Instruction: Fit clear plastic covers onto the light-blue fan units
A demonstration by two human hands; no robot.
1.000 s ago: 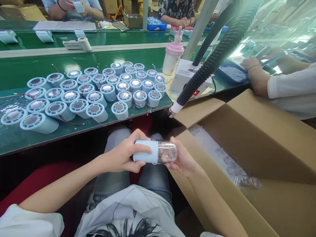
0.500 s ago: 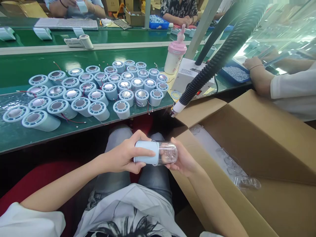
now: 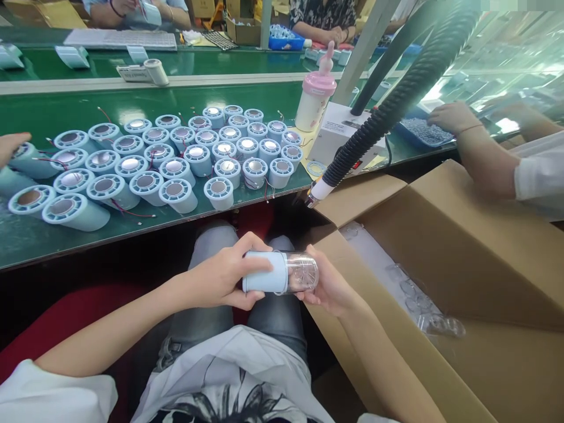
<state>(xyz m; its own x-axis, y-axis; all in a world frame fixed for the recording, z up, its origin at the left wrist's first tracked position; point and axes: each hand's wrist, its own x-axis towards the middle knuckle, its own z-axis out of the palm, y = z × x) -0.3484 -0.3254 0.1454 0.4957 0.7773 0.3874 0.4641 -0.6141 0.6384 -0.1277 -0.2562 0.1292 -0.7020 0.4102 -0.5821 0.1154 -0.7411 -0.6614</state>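
Observation:
Over my lap I hold a small device lying on its side, with a light blue body (image 3: 266, 279) and a clear plastic cup (image 3: 303, 272) fitted on its right end. My left hand (image 3: 222, 276) wraps the blue body. My right hand (image 3: 331, 286) cups the clear end from behind and below. On the green belt (image 3: 39, 111) above my knees stand several more light blue bodies (image 3: 176, 158), each with a round metal disc on top and thin red wires.
An open cardboard box (image 3: 462, 252) at my right holds clear cups (image 3: 434, 320). A black ribbed hose (image 3: 374, 117) hangs over its corner. A pink-capped bottle (image 3: 314, 97) and white unit (image 3: 341, 132) stand behind. A person's arm (image 3: 476, 147) works at right; another person's hand (image 3: 11, 147) reaches in at left.
My hands and the device stay nearly still. Another person's hand has come in at the left edge, over the blue bodies. The arm at right has shifted slightly.

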